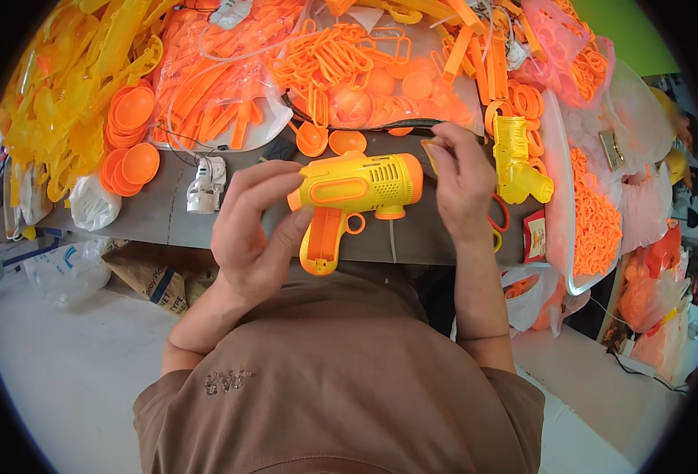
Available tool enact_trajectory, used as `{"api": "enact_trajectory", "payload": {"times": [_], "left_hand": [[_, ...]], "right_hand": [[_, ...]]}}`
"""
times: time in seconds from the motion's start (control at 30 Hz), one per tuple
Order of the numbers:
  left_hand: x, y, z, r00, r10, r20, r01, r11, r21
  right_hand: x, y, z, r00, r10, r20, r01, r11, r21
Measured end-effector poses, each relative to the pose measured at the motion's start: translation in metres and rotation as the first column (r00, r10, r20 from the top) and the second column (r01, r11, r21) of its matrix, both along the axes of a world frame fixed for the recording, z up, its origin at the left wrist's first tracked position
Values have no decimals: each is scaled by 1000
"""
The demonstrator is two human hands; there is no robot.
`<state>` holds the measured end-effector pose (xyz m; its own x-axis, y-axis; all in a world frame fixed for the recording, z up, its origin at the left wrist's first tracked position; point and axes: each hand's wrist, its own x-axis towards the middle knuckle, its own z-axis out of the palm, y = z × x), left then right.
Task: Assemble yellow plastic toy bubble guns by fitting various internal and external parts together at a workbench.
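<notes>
A yellow toy gun (357, 180) with orange trim, an orange trigger ring and an orange panel in its grip lies level above the table edge, its round front end to the right. My left hand (248, 229) is closed on its rear end, fingers on top and thumb below. Just right of the front end, my right hand (463, 186) is pinched around a small yellow-orange piece (431, 155), mostly hidden by the fingers. That hand is apart from the toy gun. Behind it, to the right, lies a yellow half shell (513, 162) of similar shape.
The grey table (159, 213) holds a white mechanism (206, 186), orange round cups (132, 142) and a small red box (534, 235). Yellow shells (73, 95) pile up at far left, orange link-shaped parts (341, 55) at the back. A tray (572, 272) of small orange parts stands right.
</notes>
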<state>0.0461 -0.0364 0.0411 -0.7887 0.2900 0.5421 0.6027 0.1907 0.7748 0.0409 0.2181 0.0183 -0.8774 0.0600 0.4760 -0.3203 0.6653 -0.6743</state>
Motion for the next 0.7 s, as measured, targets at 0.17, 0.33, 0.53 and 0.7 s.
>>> {"api": "enact_trajectory", "payload": {"times": [0.17, 0.33, 0.53, 0.7], "left_hand": [[-1, 19, 19, 874, -234, 426, 148, 963, 225], [-9, 34, 25, 680, -409, 608, 239, 908, 344], [-5, 30, 23, 674, -422, 607, 53, 847, 529], [-6, 25, 16, 694, -391, 605, 73, 874, 480]], "right_hand": [[21, -22, 44, 945, 320, 70, -291, 918, -270], [24, -35, 55, 870, 470, 148, -415, 861, -293], [27, -30, 53, 931, 365, -8, -360, 915, -183], [33, -27, 39, 900, 393, -188, -371, 918, 143]]}}
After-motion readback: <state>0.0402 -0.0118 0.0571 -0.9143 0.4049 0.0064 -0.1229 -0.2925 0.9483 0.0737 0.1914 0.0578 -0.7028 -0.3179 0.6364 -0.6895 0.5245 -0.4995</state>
